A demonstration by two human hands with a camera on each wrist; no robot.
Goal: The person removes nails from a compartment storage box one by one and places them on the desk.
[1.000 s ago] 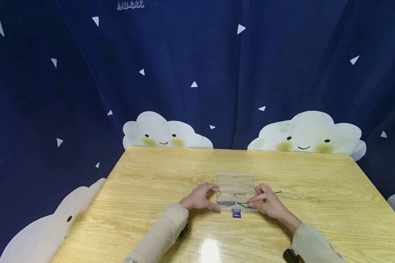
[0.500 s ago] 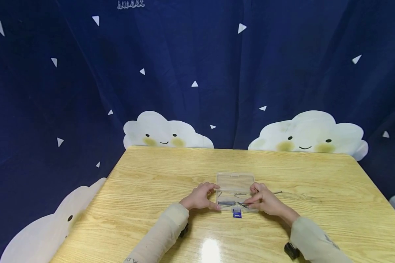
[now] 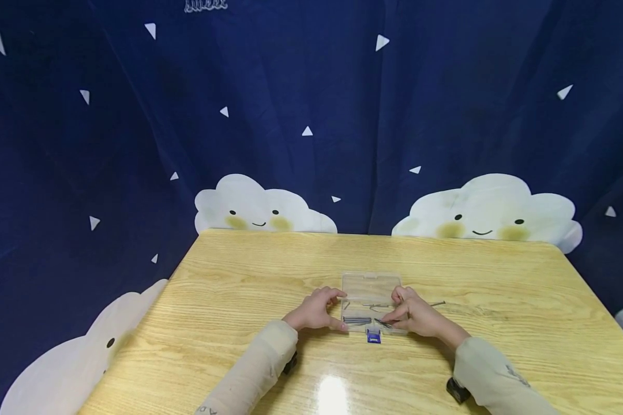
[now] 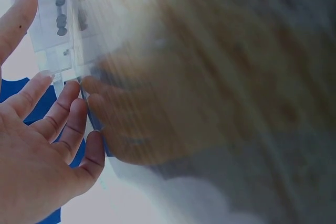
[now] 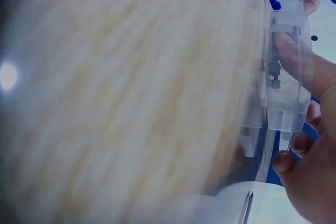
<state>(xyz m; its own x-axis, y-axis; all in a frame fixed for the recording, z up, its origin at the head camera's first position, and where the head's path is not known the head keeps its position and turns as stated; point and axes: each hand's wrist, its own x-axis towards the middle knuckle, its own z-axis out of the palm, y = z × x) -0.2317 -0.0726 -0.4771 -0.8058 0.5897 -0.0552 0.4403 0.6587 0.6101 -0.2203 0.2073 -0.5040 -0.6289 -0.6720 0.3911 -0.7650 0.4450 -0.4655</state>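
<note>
A dark blue curtain [image 3: 270,69] backs our wooden table [image 3: 270,259]. We see one clear box [image 3: 371,282], lid up, between two hands: the left hand [image 3: 316,310] touches its side, fingers relaxed; the right hand [image 3: 414,314] dips fingertips inside, whether gripping a nail we cannot tell. Most nails [image 3: 357,320], uncountable here, seem stowed already; one loose nail [image 3: 438,303] lies outside, beyond the right hand; one blue latch [image 3: 374,336] hangs unfastened between both

The plastic box [image 3: 371,286] is clear, its latch [image 3: 374,334] blue, the nails [image 3: 357,320] grey. White triangles [image 3: 382,42] pattern the navy curtain [image 3: 291,69].
</note>
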